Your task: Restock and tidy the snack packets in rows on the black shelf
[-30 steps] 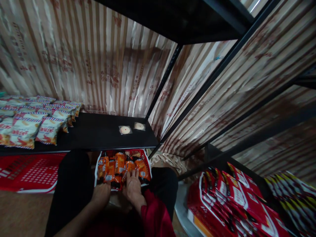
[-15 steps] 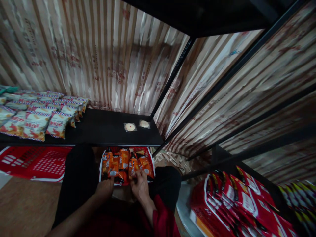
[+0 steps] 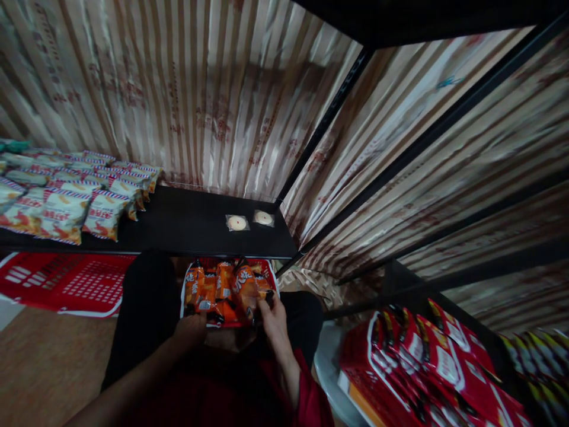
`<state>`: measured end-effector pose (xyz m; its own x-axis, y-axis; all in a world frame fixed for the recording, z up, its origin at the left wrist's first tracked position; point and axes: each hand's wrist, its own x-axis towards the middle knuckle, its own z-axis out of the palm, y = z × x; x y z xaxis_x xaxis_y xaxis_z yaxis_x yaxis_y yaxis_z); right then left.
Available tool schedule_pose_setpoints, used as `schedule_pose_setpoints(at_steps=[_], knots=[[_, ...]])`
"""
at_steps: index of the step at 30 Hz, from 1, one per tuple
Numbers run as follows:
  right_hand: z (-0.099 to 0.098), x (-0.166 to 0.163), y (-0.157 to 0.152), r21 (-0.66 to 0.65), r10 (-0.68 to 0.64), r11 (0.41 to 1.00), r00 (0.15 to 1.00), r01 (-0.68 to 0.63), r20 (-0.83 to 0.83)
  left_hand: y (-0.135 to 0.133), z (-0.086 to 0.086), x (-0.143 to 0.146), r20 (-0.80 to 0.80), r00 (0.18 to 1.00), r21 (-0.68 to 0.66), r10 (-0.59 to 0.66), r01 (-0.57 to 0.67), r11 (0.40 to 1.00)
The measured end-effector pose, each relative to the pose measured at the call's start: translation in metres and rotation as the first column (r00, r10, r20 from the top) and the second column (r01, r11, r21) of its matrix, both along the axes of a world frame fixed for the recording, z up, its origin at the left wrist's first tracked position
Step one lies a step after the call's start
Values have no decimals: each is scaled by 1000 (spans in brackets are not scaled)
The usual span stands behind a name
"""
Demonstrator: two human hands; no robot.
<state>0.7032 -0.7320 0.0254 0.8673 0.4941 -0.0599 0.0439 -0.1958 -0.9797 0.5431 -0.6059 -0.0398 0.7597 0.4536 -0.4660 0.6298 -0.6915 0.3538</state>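
Note:
A red basket (image 3: 269, 274) between my knees holds several orange snack packets (image 3: 208, 289). My right hand (image 3: 274, 317) is closed on one orange packet (image 3: 245, 286), which is raised and tilted above the others. My left hand (image 3: 192, 328) rests at the basket's near left edge with its fingers curled on the packets there; what it grips I cannot make out. Above the basket runs a black shelf (image 3: 178, 222) with two small round cakes in clear wrappers (image 3: 237, 222) near its right end.
Striped white-and-red snack bags (image 3: 66, 198) fill the shelf's left part. A flat red basket (image 3: 66, 284) lies below on the left. Red packets stand in a box (image 3: 413, 367) at lower right. Black shelf posts (image 3: 329, 118) and a striped curtain stand behind.
My right hand has lifted one orange packet up out of the row and moved right. The view has shifted a little, and my left hand has stayed at the basket's edge.

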Motion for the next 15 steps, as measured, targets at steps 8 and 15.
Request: schedule_pose_setpoints(at_steps=[8, 15], knots=[[32, -11, 10, 231, -37, 964, 931, 129, -363, 10, 37, 19, 277, 936, -329, 219, -122, 936], [34, -11, 32, 331, -28, 914, 850, 235, -526, 30, 53, 38, 224, 518, -921, 825, -164, 353]])
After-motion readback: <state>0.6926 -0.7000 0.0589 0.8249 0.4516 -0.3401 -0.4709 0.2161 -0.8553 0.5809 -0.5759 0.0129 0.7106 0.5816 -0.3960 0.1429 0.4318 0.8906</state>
